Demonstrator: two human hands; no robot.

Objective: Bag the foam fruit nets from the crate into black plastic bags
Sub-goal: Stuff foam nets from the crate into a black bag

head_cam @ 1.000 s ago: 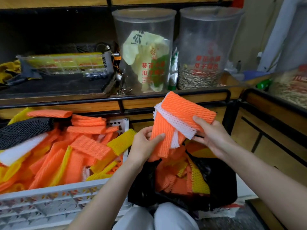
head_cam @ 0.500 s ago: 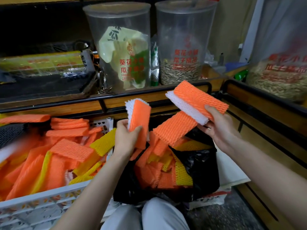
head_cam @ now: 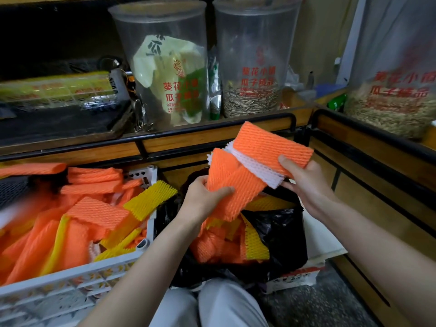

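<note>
fingers (head_cam: 286, 161) of the right hand (head_cam: 306, 182) are curled over the upper end of a bundle of foam nets (head_cam: 257, 166), thumb on top of the orange face, the rest folded beneath a white net sandwiched in the stack. left hand (head_cam: 205, 197) clamps the lower end of the same bundle, thumb pressed across the front, fingers wrapped behind; both grips are tight on the foam.

white crate (head_cam: 77, 274) fills the left side, heaped with orange and yellow nets. just right of it sits the black plastic bag (head_cam: 283, 234), mouth open, with orange and yellow nets already inside; the held bundle hangs above that opening, its bottom edge near the nets in the bag.

behind, on a wood-and-black counter (head_cam: 188, 138), stand two clear tubs, the left one (head_cam: 162, 62) holding pale bags, the right one (head_cam: 254, 57) holding sunflower seeds at its base.
</note>
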